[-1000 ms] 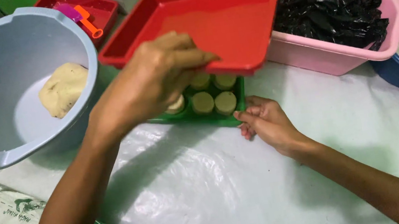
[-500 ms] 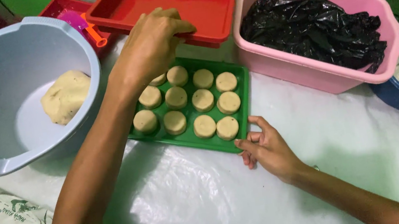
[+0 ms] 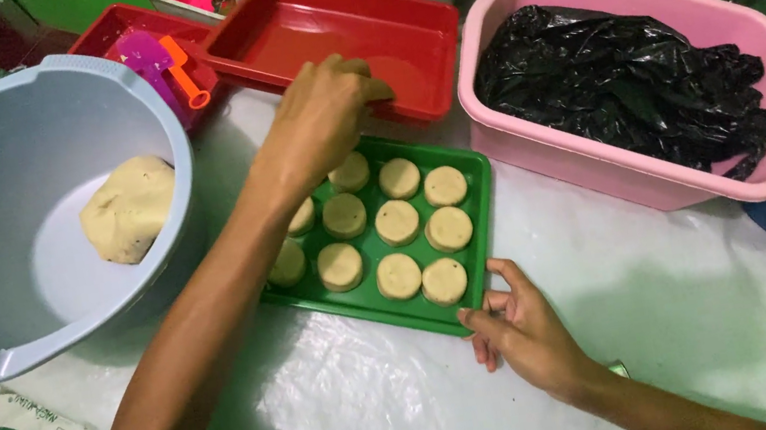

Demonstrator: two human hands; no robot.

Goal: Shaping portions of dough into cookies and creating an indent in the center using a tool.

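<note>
**Two trays now apart, dough rounds uncovered**

Twelve or so pale dough rounds [image 3: 396,222] are seen on the green tray [image 3: 480,231], which was covered by the red tray [image 3: 347,38] a second ago. The red tray is now set down behind it, its near rim pinched by the curled fingers of the left hand [image 3: 322,113]. The green tray's near corner is touched by the right hand [image 3: 520,331], fingers loosely spread, nothing gripped.
</note>
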